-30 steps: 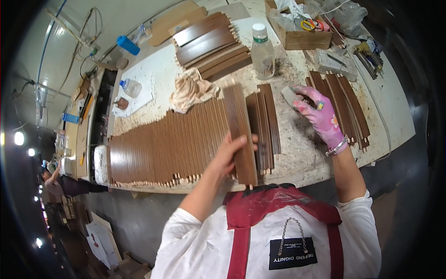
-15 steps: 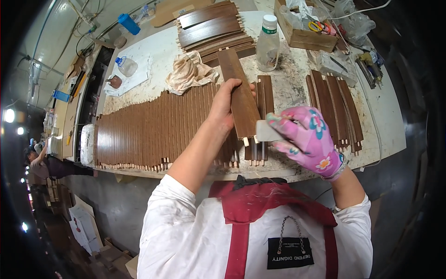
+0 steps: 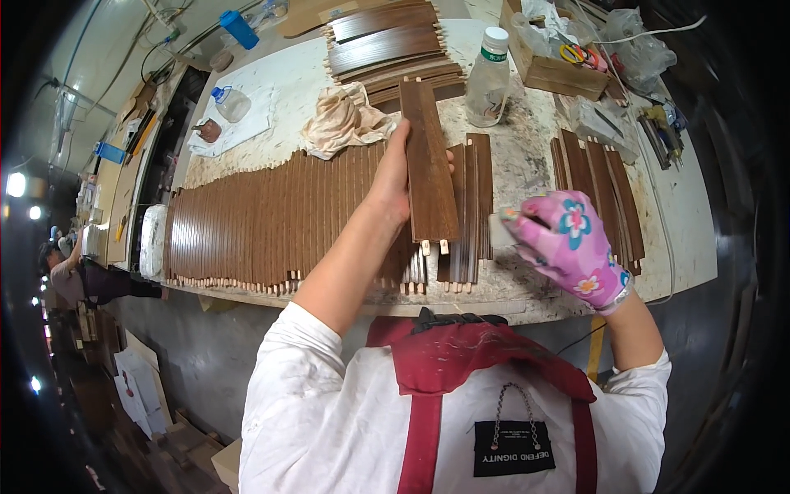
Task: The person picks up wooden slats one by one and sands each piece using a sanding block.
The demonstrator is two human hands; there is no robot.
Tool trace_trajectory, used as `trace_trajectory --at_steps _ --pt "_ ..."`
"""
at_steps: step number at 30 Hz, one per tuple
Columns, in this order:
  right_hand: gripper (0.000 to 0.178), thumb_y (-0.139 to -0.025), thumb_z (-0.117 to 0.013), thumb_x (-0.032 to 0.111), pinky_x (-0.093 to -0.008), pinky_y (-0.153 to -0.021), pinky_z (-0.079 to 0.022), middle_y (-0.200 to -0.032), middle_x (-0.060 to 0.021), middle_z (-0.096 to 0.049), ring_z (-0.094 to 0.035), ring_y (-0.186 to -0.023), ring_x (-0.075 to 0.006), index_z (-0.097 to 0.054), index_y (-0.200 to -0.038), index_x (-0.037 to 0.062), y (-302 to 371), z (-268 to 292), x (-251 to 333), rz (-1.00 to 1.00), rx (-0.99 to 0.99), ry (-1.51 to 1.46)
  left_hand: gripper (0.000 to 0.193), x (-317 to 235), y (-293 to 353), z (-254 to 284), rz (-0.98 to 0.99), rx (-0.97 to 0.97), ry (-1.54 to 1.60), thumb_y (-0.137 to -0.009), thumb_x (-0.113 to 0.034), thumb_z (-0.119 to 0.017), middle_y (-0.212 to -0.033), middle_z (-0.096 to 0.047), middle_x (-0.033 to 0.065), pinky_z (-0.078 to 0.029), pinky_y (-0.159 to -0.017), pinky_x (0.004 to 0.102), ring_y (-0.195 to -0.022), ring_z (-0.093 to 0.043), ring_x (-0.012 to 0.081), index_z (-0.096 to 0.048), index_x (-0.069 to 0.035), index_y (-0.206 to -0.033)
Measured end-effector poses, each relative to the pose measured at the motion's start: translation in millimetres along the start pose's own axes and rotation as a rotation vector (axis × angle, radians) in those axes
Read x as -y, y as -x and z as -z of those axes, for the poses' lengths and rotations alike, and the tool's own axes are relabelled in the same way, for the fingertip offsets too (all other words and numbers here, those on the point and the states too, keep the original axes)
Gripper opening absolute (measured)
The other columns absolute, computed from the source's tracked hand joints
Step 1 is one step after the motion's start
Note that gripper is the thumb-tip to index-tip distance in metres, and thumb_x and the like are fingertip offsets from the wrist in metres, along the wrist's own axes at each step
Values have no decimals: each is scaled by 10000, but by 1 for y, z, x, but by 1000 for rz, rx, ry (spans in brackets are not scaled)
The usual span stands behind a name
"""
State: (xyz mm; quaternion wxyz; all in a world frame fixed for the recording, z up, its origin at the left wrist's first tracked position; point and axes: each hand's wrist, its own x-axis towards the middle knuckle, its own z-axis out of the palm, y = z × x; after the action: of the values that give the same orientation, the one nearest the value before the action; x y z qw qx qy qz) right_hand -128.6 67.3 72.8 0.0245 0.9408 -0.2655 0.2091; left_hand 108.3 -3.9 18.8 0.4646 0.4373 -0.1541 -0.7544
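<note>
1. Just now, the right hand (image 3: 568, 243), in a pink flowered glove, has come away to the right; half a second ago, its pale block (image 3: 499, 234) was at the lower end of the held slat (image 3: 431, 169), and now a gap is between them.

2. This seems to mean that the rubbing contact, if there was one, is interrupted at this moment; whether the edge is finished, one cannot tell.

3. The right hand is curled, with the pale block pinched at the fingertips. The glove is a little blurred, so the exact placing of each finger is not clear.

4. The left hand (image 3: 393, 179), which is bare, is closed around the held slat from its left side; some fingertips appear at the right edge. The held slat is raised above the counter (image 3: 527, 177), brown, with small pegs at both ends, and stands a little straighter than before.

5. To the left lies a long row of slats (image 3: 263, 222), side by side. Just right of the held slat are a few loose slats (image 3: 471, 198), and farther right, beyond the glove, is another group of slats (image 3: 599, 193).

6. Behind these, a crumpled cloth (image 3: 347, 121) and a clear bottle (image 3: 488, 86) rest unmoved.
</note>
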Motion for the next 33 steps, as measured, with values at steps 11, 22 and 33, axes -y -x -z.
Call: trace_trajectory --at_steps 11,22,33 --pt "393 -758 -643 271 -401 -853 -397 -1005 -145 -542 -517 -970 -320 -600 -1096 73 37 1 1 -526 -130 -279 411 7 -18 8 -155 47 42 -863 -401 -588 -811 -598 85 -533 -623 338 -747 -598 177 -549 -29 -1033" --pt "373 -697 -686 180 -363 -817 -418 -944 -50 -570 -553 -886 -214 -640 -1066 142 9 -3 23 -245 -122 -62 341 9 -21 -5 -438 -54 -174 -839 -121 -613 -956 -585 73 -512 -680 293 -793 -588 154 -459 -28 -1130" --pt "359 -679 -671 112 -370 -733 -434 -901 -41 -571 -551 -789 -214 -629 -1034 138 -10 -25 21 16 -59 -119 331 16 -14 -10 -419 -96 -189 -840 -90 -587 -995 -569 99 -494 -726 317 -852 -573 186 -435 -20 -1125"
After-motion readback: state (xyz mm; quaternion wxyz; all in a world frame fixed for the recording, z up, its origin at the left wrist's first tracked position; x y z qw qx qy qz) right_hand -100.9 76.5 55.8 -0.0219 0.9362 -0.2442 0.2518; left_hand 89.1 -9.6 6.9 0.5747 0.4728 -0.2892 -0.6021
